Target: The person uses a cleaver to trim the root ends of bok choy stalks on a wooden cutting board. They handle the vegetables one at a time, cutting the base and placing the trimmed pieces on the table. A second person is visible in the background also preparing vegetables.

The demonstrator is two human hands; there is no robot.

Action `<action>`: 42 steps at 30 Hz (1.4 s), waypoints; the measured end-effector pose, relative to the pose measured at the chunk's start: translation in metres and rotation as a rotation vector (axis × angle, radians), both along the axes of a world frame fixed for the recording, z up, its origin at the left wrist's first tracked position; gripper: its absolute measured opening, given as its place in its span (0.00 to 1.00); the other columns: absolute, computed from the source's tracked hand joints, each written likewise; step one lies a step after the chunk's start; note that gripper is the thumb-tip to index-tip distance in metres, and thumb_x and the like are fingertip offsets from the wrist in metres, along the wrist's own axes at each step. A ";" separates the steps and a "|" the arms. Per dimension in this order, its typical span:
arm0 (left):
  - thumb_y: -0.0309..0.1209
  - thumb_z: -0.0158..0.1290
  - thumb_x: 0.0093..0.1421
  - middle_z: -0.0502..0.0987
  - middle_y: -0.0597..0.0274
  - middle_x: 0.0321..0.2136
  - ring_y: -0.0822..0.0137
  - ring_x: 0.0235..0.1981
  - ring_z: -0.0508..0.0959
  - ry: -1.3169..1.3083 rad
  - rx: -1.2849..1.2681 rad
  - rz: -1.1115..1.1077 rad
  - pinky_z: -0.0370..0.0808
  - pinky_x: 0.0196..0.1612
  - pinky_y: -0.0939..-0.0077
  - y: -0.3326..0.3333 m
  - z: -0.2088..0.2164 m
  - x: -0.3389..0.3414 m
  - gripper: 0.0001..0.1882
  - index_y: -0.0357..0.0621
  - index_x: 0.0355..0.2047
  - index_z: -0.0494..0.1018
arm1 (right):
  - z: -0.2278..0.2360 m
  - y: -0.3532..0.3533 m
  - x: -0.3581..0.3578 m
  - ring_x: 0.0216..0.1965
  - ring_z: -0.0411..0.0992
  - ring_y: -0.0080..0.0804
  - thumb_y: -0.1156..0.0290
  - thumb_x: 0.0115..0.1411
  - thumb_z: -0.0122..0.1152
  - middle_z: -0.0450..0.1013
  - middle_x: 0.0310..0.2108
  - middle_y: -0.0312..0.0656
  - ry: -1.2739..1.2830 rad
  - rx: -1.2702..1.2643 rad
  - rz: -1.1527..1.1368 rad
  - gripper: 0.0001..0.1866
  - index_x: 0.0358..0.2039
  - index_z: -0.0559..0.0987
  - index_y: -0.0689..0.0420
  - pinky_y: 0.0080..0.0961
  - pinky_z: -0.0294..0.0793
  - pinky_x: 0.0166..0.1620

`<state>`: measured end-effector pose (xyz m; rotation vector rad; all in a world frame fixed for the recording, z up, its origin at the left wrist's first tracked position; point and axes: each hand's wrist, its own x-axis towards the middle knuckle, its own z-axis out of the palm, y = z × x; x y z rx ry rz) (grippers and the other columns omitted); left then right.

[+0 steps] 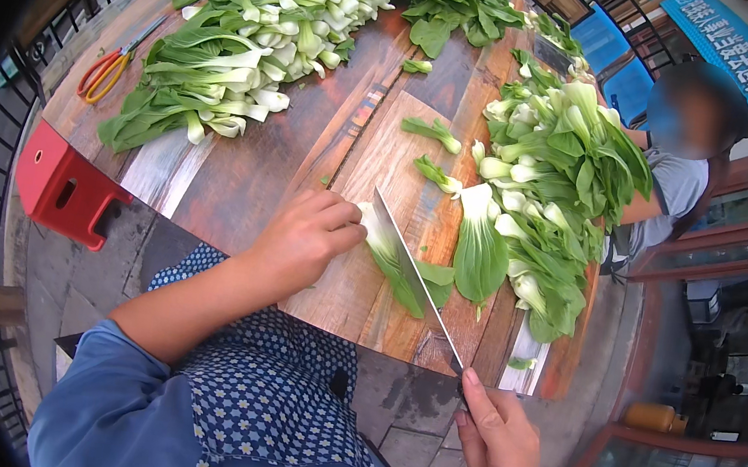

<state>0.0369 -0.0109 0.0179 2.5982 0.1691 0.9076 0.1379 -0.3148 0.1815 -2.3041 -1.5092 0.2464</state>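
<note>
Knife (415, 277) slip is top risk: tip sits just beside my left hand (312, 235), so a skid, or the bok choy (388, 259) pivoting, could put steel into my fingers. Likely cause: rounded base on flat bench (353, 108), steadied at one end only, leaf splayed loose. Second risk, lesser: blade straying right would nick the next head (480, 257), lying just beside that leaf. Also working near the front edge, so offcuts could drop off. Hands: left is curled, little gap between fingers, fingertips at the white base; reads as a hold, can't tell how firm. Right hand (502, 444) is wrapped round the dark handle, most of it hidden in my grip. Bok choy location: on the bench between my hands, blade angled across it; can't tell whether the edge has bitten in.
</note>
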 end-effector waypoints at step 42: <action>0.29 0.54 0.54 0.79 0.61 0.41 0.60 0.47 0.78 0.005 0.111 -0.023 0.71 0.47 0.65 0.000 0.005 -0.002 0.13 0.40 0.39 0.80 | 0.014 0.033 0.013 0.28 0.75 0.46 0.81 0.57 0.70 0.73 0.34 0.44 0.007 -0.189 0.045 0.39 0.69 0.74 0.42 0.37 0.77 0.32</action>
